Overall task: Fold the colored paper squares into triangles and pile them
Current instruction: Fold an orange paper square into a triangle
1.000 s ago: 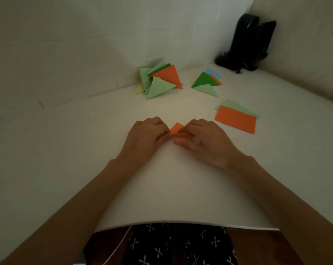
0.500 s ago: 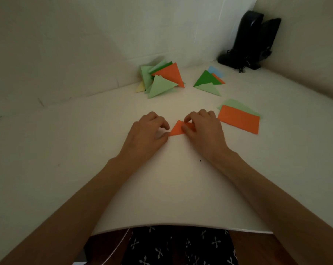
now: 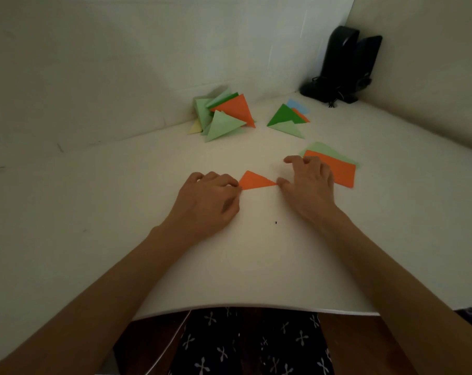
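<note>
Orange triangle [image 3: 256, 181] lies flat on the white table [image 3: 94, 212], right between the two hands, long edge toward the person, apex pointing away.

Left hand [image 3: 210, 196]: knuckles up, fingers curled under, tips holding down the triangle's left corner. The corner itself is hidden under the fingers.

Right hand [image 3: 308, 182]: thumb tip touches the triangle's right corner, and nothing is gripped. The other fingers are loosely bent and spread, lifted off the triangle, index reaching away from the person. The back of this hand overlaps the near-left part of the orange sheet [image 3: 343, 173].

The orange sheet is unfolded and lies on a light green sheet [image 3: 324, 148], just right of the triangle.

Further back, near the wall:
- left pile of triangles [image 3: 224, 115], light green, dark green, orange and one pale yellow, loosely heaped
- right pile of triangles [image 3: 286, 119], dark green on top, with light green, orange and blue showing

The two piles are apart from each other and well apart from the hands.

Black speakers [image 3: 343, 63] stand in the back right corner with cables at the base. Dark patterned fabric [image 3: 243, 345] shows below the table's near edge.
</note>
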Tool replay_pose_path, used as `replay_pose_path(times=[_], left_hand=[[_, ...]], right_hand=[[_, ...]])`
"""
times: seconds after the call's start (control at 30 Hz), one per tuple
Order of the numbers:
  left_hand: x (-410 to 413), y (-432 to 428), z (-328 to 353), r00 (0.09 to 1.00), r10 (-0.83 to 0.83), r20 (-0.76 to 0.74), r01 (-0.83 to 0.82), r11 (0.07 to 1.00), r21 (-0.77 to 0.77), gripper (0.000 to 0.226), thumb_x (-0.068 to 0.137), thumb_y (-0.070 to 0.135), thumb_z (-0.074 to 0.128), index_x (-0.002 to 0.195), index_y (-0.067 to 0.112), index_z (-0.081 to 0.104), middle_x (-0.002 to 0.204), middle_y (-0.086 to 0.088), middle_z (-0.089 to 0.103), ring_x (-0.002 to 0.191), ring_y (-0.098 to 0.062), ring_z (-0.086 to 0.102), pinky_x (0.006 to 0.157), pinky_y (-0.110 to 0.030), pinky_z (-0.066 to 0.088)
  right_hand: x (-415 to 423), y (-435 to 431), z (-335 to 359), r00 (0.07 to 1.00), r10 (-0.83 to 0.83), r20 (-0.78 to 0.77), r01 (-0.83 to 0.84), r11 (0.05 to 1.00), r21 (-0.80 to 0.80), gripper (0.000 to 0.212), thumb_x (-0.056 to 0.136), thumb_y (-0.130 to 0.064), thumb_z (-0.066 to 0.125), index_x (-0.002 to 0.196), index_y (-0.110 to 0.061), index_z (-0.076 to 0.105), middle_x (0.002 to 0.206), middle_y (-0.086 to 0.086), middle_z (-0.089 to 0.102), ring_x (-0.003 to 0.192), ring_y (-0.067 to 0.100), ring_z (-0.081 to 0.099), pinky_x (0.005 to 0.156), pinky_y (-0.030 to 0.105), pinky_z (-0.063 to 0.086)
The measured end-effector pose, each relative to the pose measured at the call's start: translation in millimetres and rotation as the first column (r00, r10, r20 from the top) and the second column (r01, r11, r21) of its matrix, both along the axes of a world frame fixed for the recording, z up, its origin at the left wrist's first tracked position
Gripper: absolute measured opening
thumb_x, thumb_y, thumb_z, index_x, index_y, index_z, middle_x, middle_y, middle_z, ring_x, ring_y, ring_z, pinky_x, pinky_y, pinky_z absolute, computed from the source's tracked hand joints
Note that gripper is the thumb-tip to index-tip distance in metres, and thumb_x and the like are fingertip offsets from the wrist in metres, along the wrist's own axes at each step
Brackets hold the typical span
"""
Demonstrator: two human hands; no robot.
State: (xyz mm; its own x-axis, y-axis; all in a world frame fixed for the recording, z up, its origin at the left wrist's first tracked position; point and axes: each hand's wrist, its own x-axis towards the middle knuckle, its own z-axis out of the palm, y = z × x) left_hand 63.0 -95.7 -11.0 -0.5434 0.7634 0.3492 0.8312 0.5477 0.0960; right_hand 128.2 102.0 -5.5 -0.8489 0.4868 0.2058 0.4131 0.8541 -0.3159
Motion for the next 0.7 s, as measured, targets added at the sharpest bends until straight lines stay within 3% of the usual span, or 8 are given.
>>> replay_pose_path(times=[0.1, 0.17, 0.23, 0.33, 0.47, 0.53, 0.6, 0.7], left_hand=[[2, 1, 1, 1.000, -0.001, -0.010, 0.001, 1.000, -0.027, 0.040, 0.082, 0.034, 0.036, 0.090, 0.018, 0.072, 0.097, 0.003, 0.070, 0.080, -0.021, 0.065, 0.074, -0.032, 0.044], [3, 1, 4, 0.999, -0.012, -0.044, 0.009, 0.998, -0.064, 0.041, 0.083, 0.035, 0.036, 0.090, 0.016, 0.072, 0.096, 0.001, 0.070, 0.080, -0.022, 0.065, 0.075, -0.033, 0.045], [3, -2, 6, 0.994, -0.029, -0.102, 0.018, 0.994, -0.109, 0.041, 0.084, 0.035, 0.036, 0.089, 0.016, 0.072, 0.095, 0.001, 0.070, 0.082, -0.022, 0.065, 0.078, -0.034, 0.045], [-2, -14, 10, 0.985, 0.016, -0.170, -0.038, 0.991, -0.127, 0.040, 0.084, 0.034, 0.036, 0.084, 0.019, 0.073, 0.093, 0.001, 0.070, 0.085, -0.022, 0.064, 0.083, -0.038, 0.044], [5, -15, 9, 0.992, 0.039, -0.118, -0.053, 0.992, -0.118, 0.044, 0.084, 0.038, 0.035, 0.094, 0.015, 0.071, 0.099, -0.002, 0.069, 0.087, -0.023, 0.066, 0.086, -0.041, 0.046], [10, -10, 4, 0.997, 0.026, -0.076, -0.034, 0.992, -0.118, 0.046, 0.084, 0.041, 0.034, 0.100, 0.015, 0.069, 0.101, -0.001, 0.068, 0.088, -0.023, 0.066, 0.086, -0.042, 0.046], [11, -8, 2, 0.998, 0.031, -0.049, -0.037, 0.992, -0.119, 0.046, 0.084, 0.039, 0.033, 0.101, 0.015, 0.069, 0.101, 0.000, 0.068, 0.089, -0.023, 0.065, 0.087, -0.041, 0.046], [8, -9, 3, 0.999, 0.033, -0.038, -0.037, 0.993, -0.110, 0.046, 0.083, 0.037, 0.033, 0.100, 0.016, 0.070, 0.100, 0.001, 0.069, 0.090, -0.023, 0.065, 0.086, -0.040, 0.045]], right_hand=[[12, -1, 0, 0.930, 0.330, -0.163, -0.316, 0.942, 0.110, 0.041, 0.087, -0.019, 0.049, 0.128, -0.018, 0.055, 0.133, 0.007, 0.049, 0.129, 0.029, 0.038, 0.106, 0.035, 0.021], [18, -8, -1, 0.881, 0.469, -0.067, -0.458, 0.880, 0.127, 0.037, 0.093, -0.029, 0.044, 0.127, -0.021, 0.058, 0.132, 0.000, 0.054, 0.132, 0.024, 0.037, 0.109, 0.035, 0.018], [22, -11, -4, 0.884, 0.466, 0.022, -0.465, 0.877, 0.120, 0.039, 0.097, -0.039, 0.036, 0.128, -0.027, 0.056, 0.134, -0.008, 0.052, 0.138, 0.016, 0.029, 0.112, 0.035, 0.009], [21, -11, -5, 0.887, 0.461, 0.020, -0.459, 0.877, 0.143, 0.038, 0.098, -0.040, 0.035, 0.127, -0.030, 0.057, 0.133, -0.012, 0.052, 0.138, 0.013, 0.028, 0.113, 0.035, 0.006], [15, -13, -3, 0.884, 0.466, -0.033, -0.456, 0.875, 0.162, 0.044, 0.092, -0.043, 0.033, 0.110, -0.021, 0.067, 0.114, -0.002, 0.062, 0.117, 0.023, 0.048, 0.106, 0.041, 0.024], [1, -20, 5, 0.912, 0.409, -0.036, -0.399, 0.904, 0.153, 0.039, 0.094, -0.041, 0.039, 0.100, -0.015, 0.067, 0.103, 0.004, 0.062, 0.106, 0.026, 0.050, 0.094, 0.034, 0.030], [-19, -26, 9, 0.949, 0.315, -0.018, -0.311, 0.945, 0.098, 0.038, 0.091, -0.047, 0.049, 0.101, -0.013, 0.062, 0.106, 0.007, 0.056, 0.107, 0.026, 0.043, 0.090, 0.032, 0.030], [-44, -27, 3, 0.980, 0.187, 0.066, -0.190, 0.981, 0.036, 0.056, 0.084, -0.059, 0.054, 0.113, -0.012, 0.051, 0.120, 0.011, 0.044, 0.115, 0.030, 0.035, 0.098, 0.037, 0.030]])
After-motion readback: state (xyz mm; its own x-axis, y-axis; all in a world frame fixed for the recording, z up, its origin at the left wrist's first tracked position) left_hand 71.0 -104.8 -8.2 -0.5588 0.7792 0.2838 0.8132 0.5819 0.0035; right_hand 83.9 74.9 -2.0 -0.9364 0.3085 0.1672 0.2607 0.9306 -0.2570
